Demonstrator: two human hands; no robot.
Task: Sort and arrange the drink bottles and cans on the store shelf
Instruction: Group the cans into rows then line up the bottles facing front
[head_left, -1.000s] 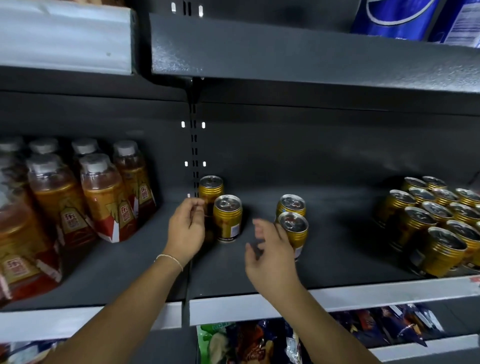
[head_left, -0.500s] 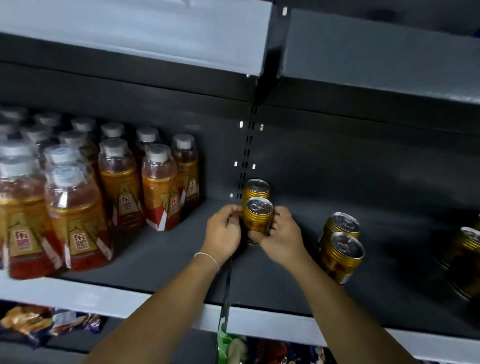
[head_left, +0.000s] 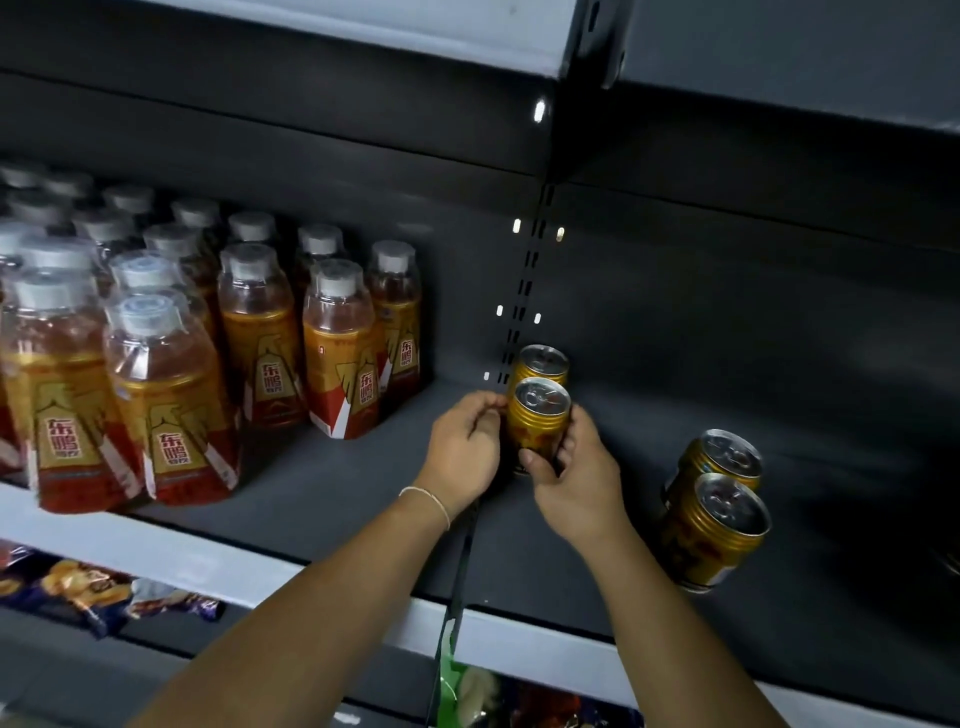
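Observation:
A gold can (head_left: 537, 421) stands on the dark shelf (head_left: 332, 493) near the upright post. My left hand (head_left: 465, 449) grips its left side and my right hand (head_left: 576, 478) curls round its right side and front. A second gold can (head_left: 543, 361) stands directly behind it. Two more gold cans, the rear one (head_left: 719, 460) and the front one (head_left: 714, 525), stand in a row further right. Several amber drink bottles (head_left: 337, 348) with grey caps fill the shelf's left part.
The shelf above (head_left: 363, 31) hangs low over the bottles. A slotted upright post (head_left: 524, 291) divides the back wall. Snack packets (head_left: 104, 587) lie on the shelf below. Bare dark shelf lies between the bottles and the held can.
Both hands closed in on the front left can and now hold it. The view swung left, so more bottles show and the can group at the right left the frame.

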